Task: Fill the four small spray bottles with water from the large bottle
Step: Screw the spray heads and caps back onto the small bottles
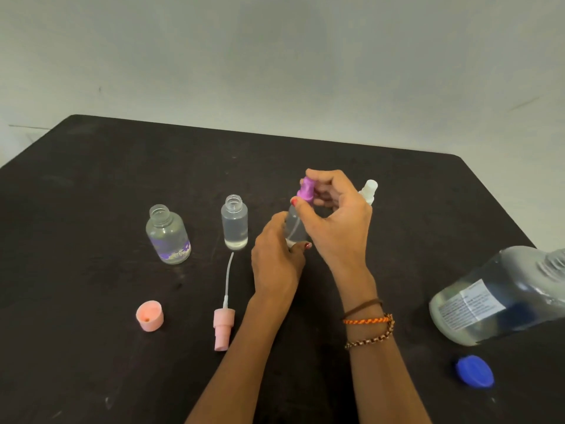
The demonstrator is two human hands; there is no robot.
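Left hand (pixel 276 258) grips the clear spray bottle (pixel 295 228); right hand (pixel 333 215), directly above, pinches its purple spray top (pixel 305 189).

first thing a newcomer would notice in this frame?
The two hands at centre: the left hand grips a small clear bottle while the right hand pinches its purple spray top. Next, the large water bottle at the right edge, its blue cap lying on the dark table.

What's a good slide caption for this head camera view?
Right hand twists purple sprayer onto bottle held by left hand.
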